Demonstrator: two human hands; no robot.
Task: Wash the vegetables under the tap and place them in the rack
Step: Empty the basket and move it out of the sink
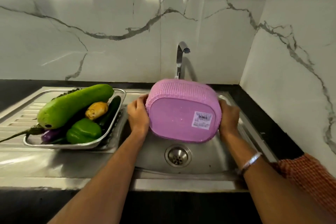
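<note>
A pink plastic basket (178,118) is tipped over the sink basin with its flat bottom and white label facing me. My left hand (138,114) grips its left side and my right hand (229,116) grips its right side. The chrome tap (180,58) stands behind it; no water is visible. On the drainboard to the left, a steel tray (116,96) holds a long green bottle gourd (72,105), a green capsicum (83,131), a potato (96,110), a purple brinjal (51,135) and a dark cucumber (111,111).
The steel sink (205,160) has a round drain (178,155) below the basket. A black counter (263,120) runs along the right and back. Marble walls close in behind and to the right.
</note>
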